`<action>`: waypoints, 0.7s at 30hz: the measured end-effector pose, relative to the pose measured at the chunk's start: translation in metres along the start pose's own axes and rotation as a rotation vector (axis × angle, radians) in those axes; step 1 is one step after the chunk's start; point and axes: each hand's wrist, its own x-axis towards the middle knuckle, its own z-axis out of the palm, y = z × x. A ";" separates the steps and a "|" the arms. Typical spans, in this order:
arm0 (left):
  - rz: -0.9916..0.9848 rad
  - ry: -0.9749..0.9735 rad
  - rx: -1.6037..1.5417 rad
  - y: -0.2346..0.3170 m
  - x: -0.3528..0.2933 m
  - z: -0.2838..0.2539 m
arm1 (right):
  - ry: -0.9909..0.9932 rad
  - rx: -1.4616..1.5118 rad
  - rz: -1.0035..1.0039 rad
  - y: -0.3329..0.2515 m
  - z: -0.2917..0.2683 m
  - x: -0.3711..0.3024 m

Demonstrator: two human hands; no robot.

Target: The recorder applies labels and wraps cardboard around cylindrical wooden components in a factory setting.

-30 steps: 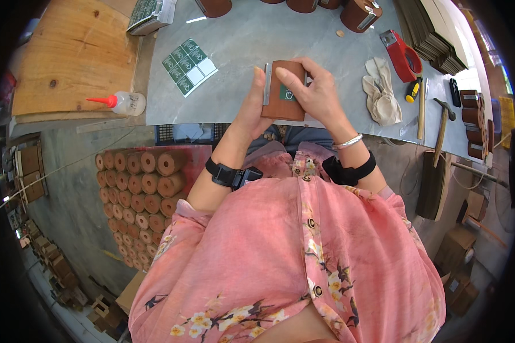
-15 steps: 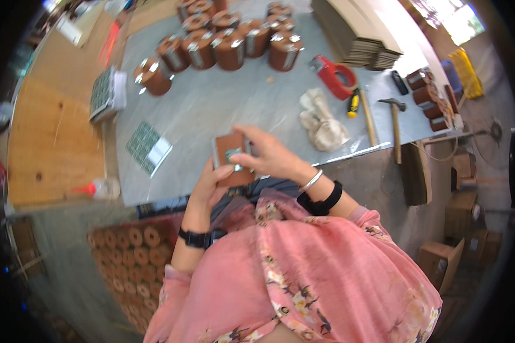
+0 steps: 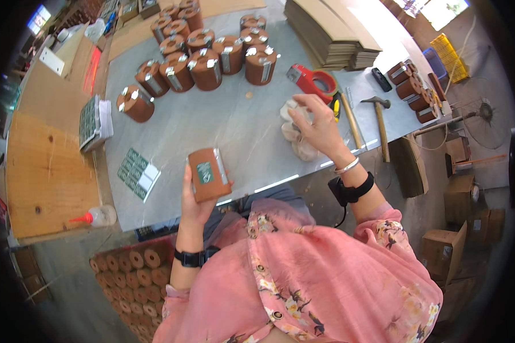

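Right now the brown block (image 3: pixel 217 178) sits in my left hand (image 3: pixel 196 204), lifted above the near edge of the table (image 3: pixel 234 128). I've got a firm grip on it, thumb along one side and fingertips just showing at the other. A good hold here, I'd judge, is snug but light, with the thumb off the small green label (image 3: pixel 205 172) so that it lies flat and its corners don't lift.

My right hand (image 3: pixel 319 126) is well apart from it, fingers curled over the far end of a crumpled off-white cloth (image 3: pixel 304 150); I can't make out whether they pinch it or only hover.

The block is matte and smooth-looking, slightly curved along its top, with a shiny metal strip (image 3: pixel 221 164) down one side. The label is thin and glossy, like those on the flat sheet (image 3: pixel 136 174) lying to the left, which has pale bare squares.

Farther out, squat brown cylinders (image 3: pixel 204 70) stand together, metal bands down their sides. Near the cloth is a hard red tape dispenser (image 3: pixel 309 80), then a hammer (image 3: pixel 381 123) with a wooden handle. Stiff cardboard sheets (image 3: pixel 333 40) are stacked behind.
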 end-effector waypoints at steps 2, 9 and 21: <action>0.002 0.036 -0.039 0.002 -0.002 0.002 | 0.176 -0.199 -0.104 0.028 -0.024 0.027; 0.006 -0.092 -0.026 0.000 -0.005 -0.007 | 0.371 -0.709 0.055 0.106 -0.106 0.141; 0.047 -0.087 -0.061 -0.006 -0.005 -0.023 | -0.112 -0.771 0.681 0.192 -0.187 0.196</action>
